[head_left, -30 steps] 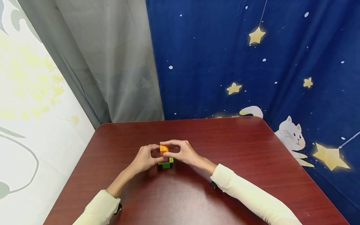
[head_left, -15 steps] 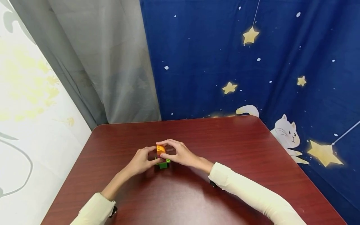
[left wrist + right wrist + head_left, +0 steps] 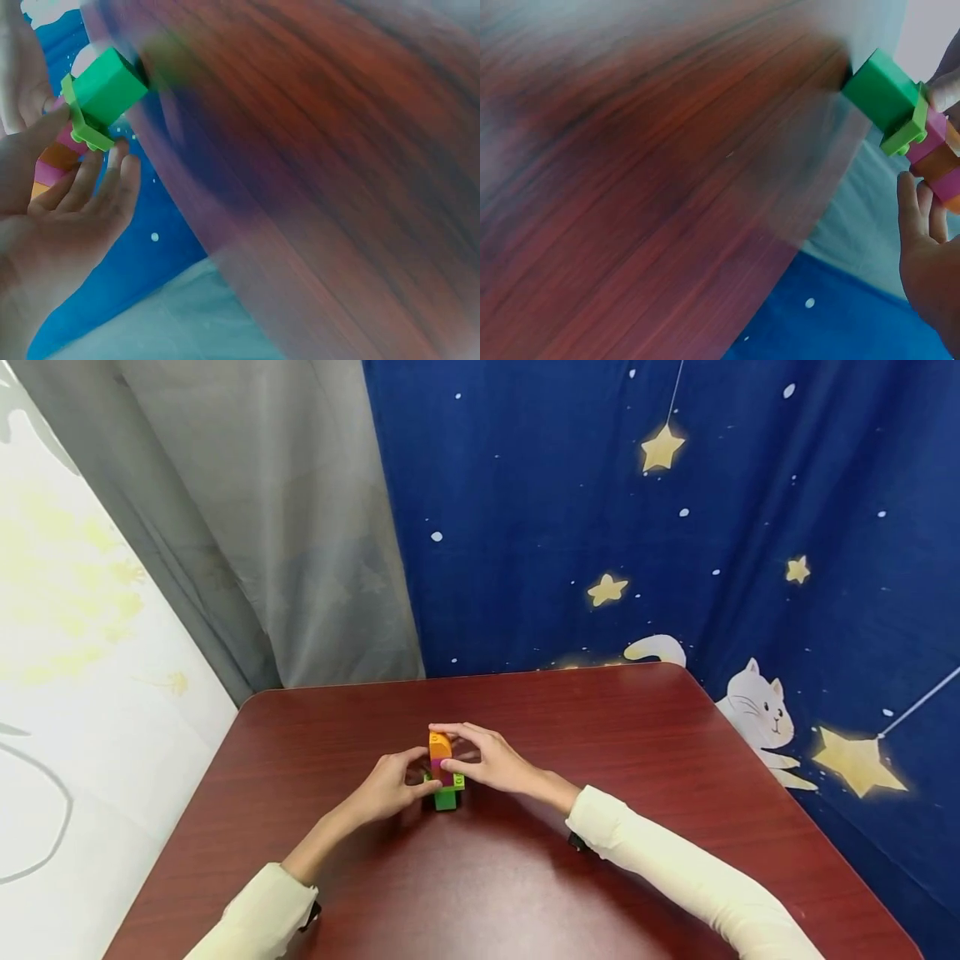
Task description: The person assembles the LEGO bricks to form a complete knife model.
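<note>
A tower of toy building bricks (image 3: 446, 799) stands upright in the middle of the table. Its base is a green brick (image 3: 109, 86) carrying a lime-green plate (image 3: 905, 135). Pink and brown bricks rise above that, topped by an orange brick (image 3: 440, 745) with a curved side. My left hand (image 3: 378, 793) holds the tower's lower part between thumb and fingers, near the lime plate. From the other side my right hand (image 3: 498, 767) grips the upper bricks, index finger at the top of the orange one and thumb lower down. Fingers hide parts of the middle bricks.
The reddish-brown wooden table (image 3: 525, 877) spreads around both hands. Behind it hang a grey curtain (image 3: 330, 568) and a blue curtain (image 3: 525, 527) with stars and a cat. A pale patterned cloth (image 3: 90, 735) hangs at the left. Dark straps show at both cuffs.
The orange brick has straightened and sits higher, with more magenta showing beneath it. My right hand has risen slightly, and the left thumb covers less of the lower bricks. The head view has shifted a little.
</note>
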